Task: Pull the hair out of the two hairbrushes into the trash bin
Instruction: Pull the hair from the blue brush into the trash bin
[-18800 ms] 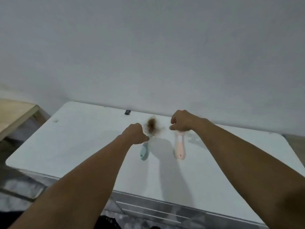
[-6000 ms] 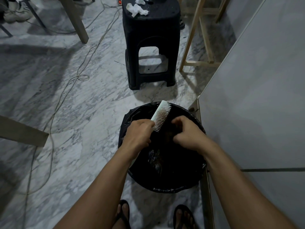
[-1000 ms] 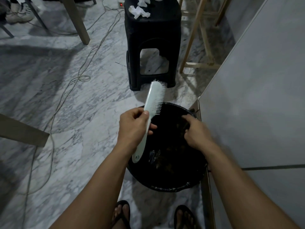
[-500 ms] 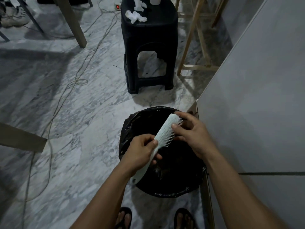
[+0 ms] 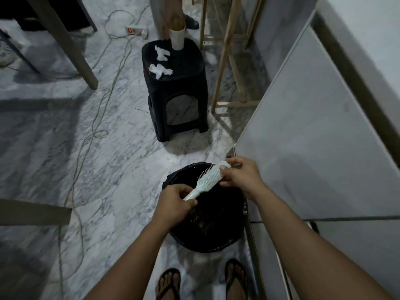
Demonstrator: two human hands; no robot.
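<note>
A pale mint hairbrush (image 5: pixel 208 178) is held over the black-lined trash bin (image 5: pixel 225 243) on the floor. My left hand (image 5: pixel 174 203) grips its handle at the lower end. My right hand (image 5: pixel 242 177) holds the brush head at its far tip, thumb and fingers curled round it. The bristles face up and toward me and look free of hair. Dark hair lies inside the bin under the brush. The second hairbrush is out of view.
A white table (image 5: pixel 320 135) runs along the right, its corner just above the bin. A black plastic stool (image 5: pixel 176 87) with crumpled tissues and a paper cup stands beyond. Cables trail across the marble floor at left. My sandalled feet are below the bin.
My right hand came up out of the bin and took hold of the brush head. The brush swung from upright to lying slantwise over the bin.
</note>
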